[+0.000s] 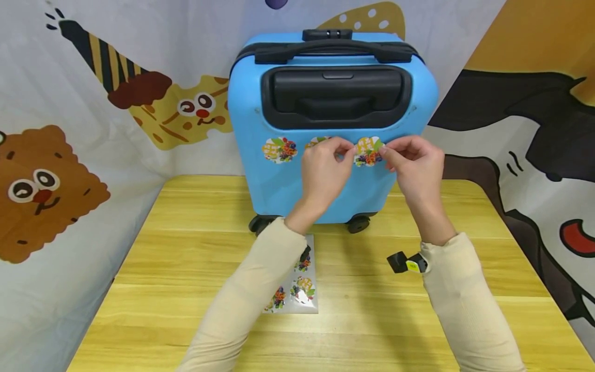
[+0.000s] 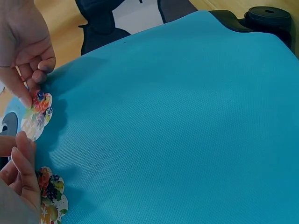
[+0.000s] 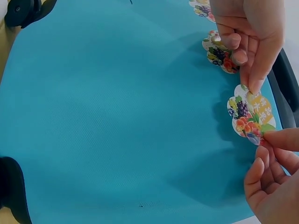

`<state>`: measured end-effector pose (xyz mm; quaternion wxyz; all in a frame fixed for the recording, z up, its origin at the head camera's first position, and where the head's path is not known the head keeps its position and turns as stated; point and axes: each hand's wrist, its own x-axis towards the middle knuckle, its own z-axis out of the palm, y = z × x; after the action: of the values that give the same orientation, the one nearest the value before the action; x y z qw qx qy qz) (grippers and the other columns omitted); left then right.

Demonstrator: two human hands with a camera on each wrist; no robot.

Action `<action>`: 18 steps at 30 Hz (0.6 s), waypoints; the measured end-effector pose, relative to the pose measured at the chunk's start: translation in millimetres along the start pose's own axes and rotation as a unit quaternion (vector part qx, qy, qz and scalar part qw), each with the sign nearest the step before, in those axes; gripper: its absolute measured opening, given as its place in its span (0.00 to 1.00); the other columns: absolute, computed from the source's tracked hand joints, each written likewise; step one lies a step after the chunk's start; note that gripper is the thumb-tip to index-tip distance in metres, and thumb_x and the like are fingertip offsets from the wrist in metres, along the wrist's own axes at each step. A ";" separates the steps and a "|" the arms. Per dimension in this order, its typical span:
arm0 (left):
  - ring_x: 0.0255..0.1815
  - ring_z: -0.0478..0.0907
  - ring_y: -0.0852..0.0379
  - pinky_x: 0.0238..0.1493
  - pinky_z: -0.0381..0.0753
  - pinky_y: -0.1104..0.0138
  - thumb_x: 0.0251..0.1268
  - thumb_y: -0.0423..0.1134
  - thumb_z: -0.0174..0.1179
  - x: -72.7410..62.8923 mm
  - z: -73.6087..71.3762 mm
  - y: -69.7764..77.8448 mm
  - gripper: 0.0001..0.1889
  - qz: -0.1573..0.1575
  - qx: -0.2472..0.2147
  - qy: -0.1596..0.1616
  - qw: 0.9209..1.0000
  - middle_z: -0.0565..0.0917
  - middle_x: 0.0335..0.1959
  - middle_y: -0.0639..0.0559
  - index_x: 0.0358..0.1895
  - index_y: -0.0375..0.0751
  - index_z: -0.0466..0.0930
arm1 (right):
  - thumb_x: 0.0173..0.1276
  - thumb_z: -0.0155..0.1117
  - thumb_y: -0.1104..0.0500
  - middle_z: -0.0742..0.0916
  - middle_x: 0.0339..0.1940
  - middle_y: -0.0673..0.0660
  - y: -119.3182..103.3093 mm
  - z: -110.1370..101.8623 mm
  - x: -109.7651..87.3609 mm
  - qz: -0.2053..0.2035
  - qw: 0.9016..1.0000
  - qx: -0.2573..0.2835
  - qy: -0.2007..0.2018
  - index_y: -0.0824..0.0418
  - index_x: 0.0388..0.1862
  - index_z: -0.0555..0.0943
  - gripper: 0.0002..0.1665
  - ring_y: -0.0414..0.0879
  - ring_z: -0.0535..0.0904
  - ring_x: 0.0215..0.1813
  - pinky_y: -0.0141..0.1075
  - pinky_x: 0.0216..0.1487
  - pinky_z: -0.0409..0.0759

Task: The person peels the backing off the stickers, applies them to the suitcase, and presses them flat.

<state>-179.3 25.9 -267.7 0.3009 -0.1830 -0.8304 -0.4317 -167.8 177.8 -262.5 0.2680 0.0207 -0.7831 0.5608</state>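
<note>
A fruit-printed sticker [image 1: 368, 151] with a scalloped edge is pinched between both hands at the upper right of a blue suitcase's [image 1: 325, 186] front. My left hand [image 1: 325, 168] pinches its left edge by thumb and finger. On the opposite edge, my right hand [image 1: 416, 165] grips it the same way. The right wrist view shows the sticker [image 3: 252, 114] close to the shell; whether it touches all over I cannot tell. Another sticker [image 1: 279, 150] lies flat at the left, and a middle sticker [image 3: 220, 53] is partly hidden behind my left hand.
The suitcase stands upright on a wooden table [image 1: 186, 258], its black handle [image 1: 337, 95] facing me. A sticker sheet [image 1: 302, 309] lies partly beneath my left forearm. Beside my right cuff is a black strap piece [image 1: 397, 262]. A cartoon-printed cloth [image 1: 195, 41] hangs behind.
</note>
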 end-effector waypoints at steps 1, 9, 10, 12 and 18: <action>0.26 0.78 0.60 0.32 0.74 0.73 0.58 0.37 0.62 0.2 0.4 0.0 0.06 0.002 0.003 0.002 1.000 0.84 0.26 0.51 0.30 0.38 0.84 | 0.58 0.67 0.62 0.80 0.21 0.52 -0.2 0.1 0.0 0.000 1.000 -0.002 0.002 0.72 0.31 0.80 0.11 0.44 0.73 0.23 0.29 0.26 0.74; 0.26 0.78 0.59 0.32 0.74 0.73 0.58 0.37 0.62 -0.4 5.4 -0.8 0.06 0.016 0.013 0.023 1.000 0.84 0.26 0.51 0.29 0.38 0.84 | 0.58 0.67 0.61 0.81 0.23 0.51 -0.7 1.9 -0.2 -0.001 1.000 -0.009 0.018 0.71 0.32 0.81 0.12 0.44 0.73 0.23 0.28 0.27 0.74; 0.25 0.78 0.60 0.32 0.74 0.73 0.58 0.37 0.62 -0.6 6.1 -0.9 0.06 0.018 0.013 0.026 0.999 0.84 0.26 0.51 0.29 0.38 0.84 | 0.58 0.67 0.61 0.81 0.23 0.51 -0.6 2.2 -0.3 -0.001 1.000 -0.009 0.021 0.70 0.32 0.81 0.11 0.44 0.73 0.23 0.28 0.27 0.74; 0.25 0.78 0.60 0.31 0.73 0.73 0.58 0.36 0.62 -1.1 7.5 -1.3 0.06 0.020 0.015 0.032 0.999 0.84 0.26 0.51 0.29 0.38 0.84 | 0.58 0.66 0.60 0.81 0.23 0.51 -0.5 3.0 -0.5 -0.002 1.000 -0.008 0.024 0.70 0.32 0.81 0.11 0.44 0.73 0.23 0.28 0.27 0.74; 0.25 0.78 0.60 0.30 0.73 0.73 0.58 0.36 0.61 -1.7 9.8 -2.3 0.06 0.030 0.023 0.046 0.998 0.83 0.25 0.51 0.29 0.38 0.84 | 0.58 0.67 0.59 0.80 0.22 0.48 0.3 6.5 -0.7 -0.009 0.999 -0.019 0.038 0.70 0.32 0.81 0.12 0.41 0.73 0.23 0.28 0.28 0.75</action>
<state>-182.7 32.5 -274.6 0.3561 -0.1809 -0.8195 -0.4110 -169.9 172.0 -264.5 0.3029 0.0018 -0.7827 0.5437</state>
